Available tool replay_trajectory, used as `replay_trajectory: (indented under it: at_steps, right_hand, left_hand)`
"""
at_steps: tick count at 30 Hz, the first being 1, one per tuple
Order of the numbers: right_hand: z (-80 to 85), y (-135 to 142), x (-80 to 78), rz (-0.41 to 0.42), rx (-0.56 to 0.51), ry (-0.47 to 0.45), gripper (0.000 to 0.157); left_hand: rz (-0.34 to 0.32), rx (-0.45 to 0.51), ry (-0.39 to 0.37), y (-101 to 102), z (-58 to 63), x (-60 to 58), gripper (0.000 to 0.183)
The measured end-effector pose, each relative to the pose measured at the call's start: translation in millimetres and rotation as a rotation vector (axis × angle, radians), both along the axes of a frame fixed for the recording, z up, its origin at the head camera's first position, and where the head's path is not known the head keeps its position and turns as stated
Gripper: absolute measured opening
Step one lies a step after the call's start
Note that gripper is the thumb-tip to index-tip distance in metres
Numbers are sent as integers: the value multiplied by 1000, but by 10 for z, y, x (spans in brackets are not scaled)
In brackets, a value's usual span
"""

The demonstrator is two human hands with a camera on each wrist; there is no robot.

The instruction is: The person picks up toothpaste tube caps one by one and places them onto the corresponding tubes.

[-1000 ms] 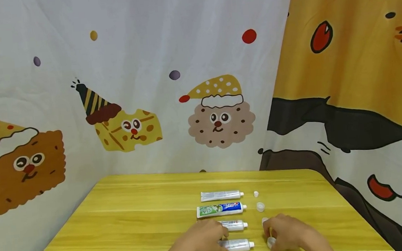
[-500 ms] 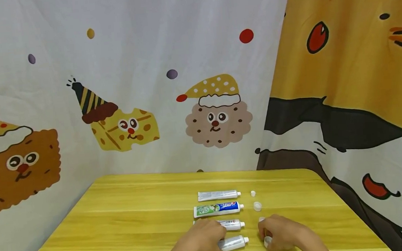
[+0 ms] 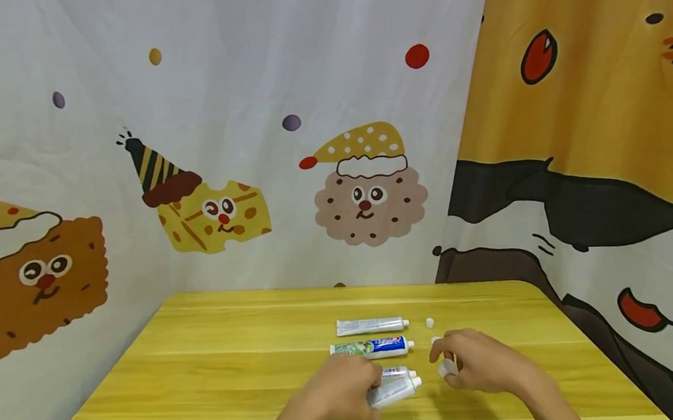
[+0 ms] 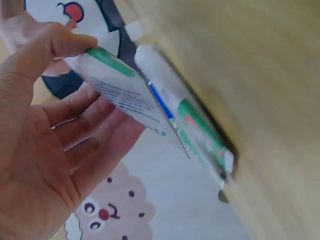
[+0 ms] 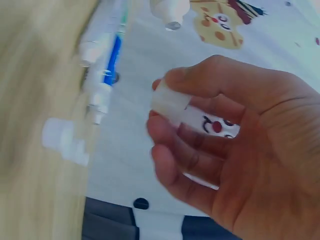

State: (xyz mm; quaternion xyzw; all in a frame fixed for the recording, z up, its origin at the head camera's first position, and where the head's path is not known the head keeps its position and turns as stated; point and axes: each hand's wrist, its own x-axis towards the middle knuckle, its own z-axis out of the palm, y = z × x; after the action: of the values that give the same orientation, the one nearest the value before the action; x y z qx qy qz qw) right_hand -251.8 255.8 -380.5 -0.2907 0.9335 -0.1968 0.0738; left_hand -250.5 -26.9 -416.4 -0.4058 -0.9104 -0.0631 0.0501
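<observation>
My left hand holds a white toothpaste tube between thumb and fingers, raised and tilted with its uncapped nozzle toward the right. Green trim and small print show on this tube in the left wrist view. Opposite, my right hand pinches a white screw cap near the nozzle, with a gap between cap and nozzle. The right wrist view shows the cap between thumb and forefinger. Behind the held tube lies another white toothpaste tube, partly hidden by my left hand.
Farther back on the yellow wooden table lie a green-and-blue toothpaste tube and a silvery-white tube, both uncapped. A small cap stands beside the farthest tube. Loose caps also show in the right wrist view.
My left hand has lifted and tilted the nearest tube off the table. My right hand has picked up the nearest cap and moved up and back with it.
</observation>
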Motion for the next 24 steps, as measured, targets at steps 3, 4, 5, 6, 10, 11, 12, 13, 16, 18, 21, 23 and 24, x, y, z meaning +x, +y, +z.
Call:
replay_trajectory:
  at_steps: [3,4,5,6,10,11,12,13,16,18,21,23,24]
  right_hand:
    - [70,4,32,24,-20,55,22]
    - [91,8,43,31,-28,65,21]
    - [110,13,55,35,-34,74,21]
    - [127,17,65,35,-40,77,20]
    - [188,16,84,31,-67,110,20]
    - [200,10,84,29,-84,113,19]
    - [208,2,82,30,-101,120,18]
    - [215,-7,81,29,-117,134,16]
    - [219,-35,83,17,-194,170,13]
    - [213,-49,86,4,-254,200,14]
    - [207,-59,89,4,-348,222,18]
    - [208,-57,89,28,-393,231,21]
    - [208,-55,90,45,-412,232,23]
  left_hand:
    - [6,58,-6,-55,89,-15,34]
    - [7,76,-5,-74,117,-22,33]
    - [6,92,-1,-92,144,-28,32]
    - [6,106,0,-109,168,-37,31]
    - [4,157,-6,-165,238,-63,28]
    - [3,168,-12,-177,249,-68,28]
    - [4,178,-17,-187,259,-72,28]
    - [4,186,-19,-196,267,-74,28]
    - [-6,208,-20,-211,278,-83,28]
    - [-18,221,-13,-211,280,-88,27]
    - [-39,240,-2,-206,273,-96,25]
    - [-45,249,10,-202,265,-100,25]
    - [-46,253,15,-202,263,-101,24]
